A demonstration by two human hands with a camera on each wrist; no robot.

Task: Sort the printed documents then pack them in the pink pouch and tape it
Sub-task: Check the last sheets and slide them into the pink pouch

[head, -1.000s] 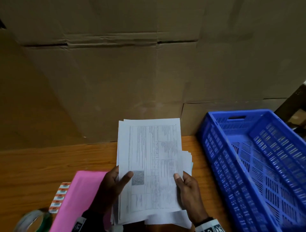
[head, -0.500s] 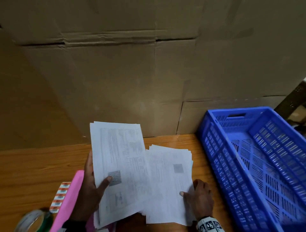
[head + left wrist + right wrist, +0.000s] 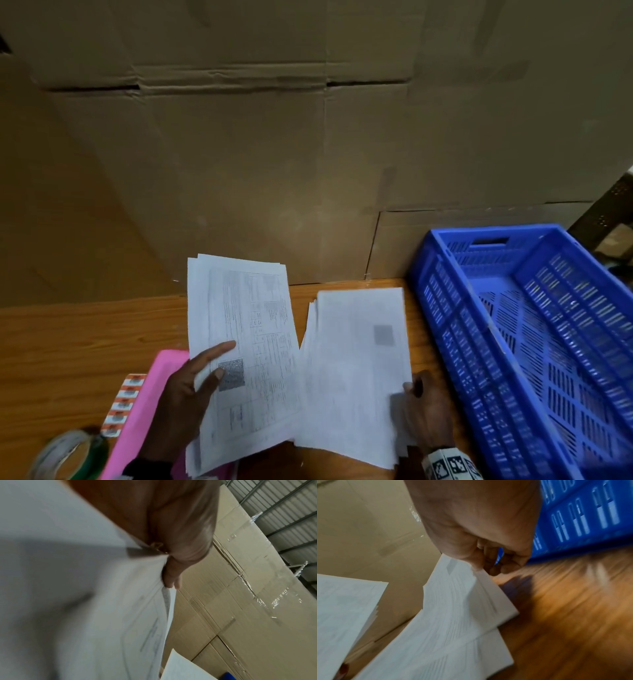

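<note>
Left hand (image 3: pixel 186 394) grips the left stack (image 3: pixel 243 346) of printed sheets, thumb and one finger laid over the front near the QR block, the rest of the fingers behind; the left wrist view confirms fingers (image 3: pixel 171 577) wrapped round the paper edge. I read that stack as lifted and tilted up off the table (image 3: pixel 75 346), its near end over the pouch.

Right hand (image 3: pixel 428 411) pinches the right stack (image 3: pixel 356 370) at its near right edge, thumb on top. In the right wrist view the fingers (image 3: pixel 496 562) are curled at the sheet edge, so it's a narrow pinch on paper. The right stack's sheets are fanned and uneven; I can't tell how much of it rests on the table versus being held up. Motion blur on its print.

The two stacks sit side by side, edges touching or overlapping at the near end.

Pink pouch (image 3: pixel 144 411) lies flat on the table, partly under my left hand and left stack. Just left of it is a strip of labels (image 3: pixel 121 406) with orange marks. Tape roll (image 3: pixel 65 455) is at the near left corner, close to the labels.

Blue crate (image 3: pixel 534 346) stands on the right, just beside the right hand. Cardboard boxes (image 3: pixel 274 154) form a wall behind the table.
</note>
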